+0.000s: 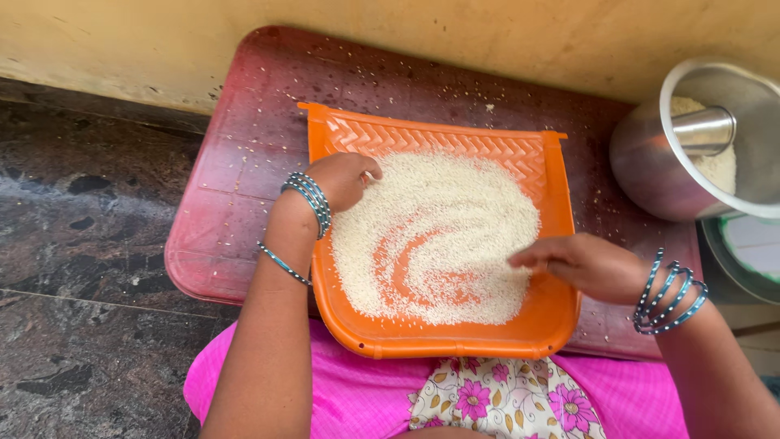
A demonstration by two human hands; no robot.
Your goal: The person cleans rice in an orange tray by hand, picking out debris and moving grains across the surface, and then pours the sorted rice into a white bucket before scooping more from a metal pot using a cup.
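An orange plastic winnowing tray lies in front of me, partly on my lap, spread with white rice. My left hand rests on the tray's left side, fingers curled and touching the rice's upper left edge. My right hand hovers low over the right side of the rice, fingertips pinched together at the grains; whether it holds any grain is too small to tell. Both wrists wear blue bangles. Bare orange streaks show in the rice near the tray's middle.
The tray sits on a dark red board scattered with loose grains. A steel pot holding rice and a small steel cup stands at the right. A yellow wall runs behind, dark stone floor to the left.
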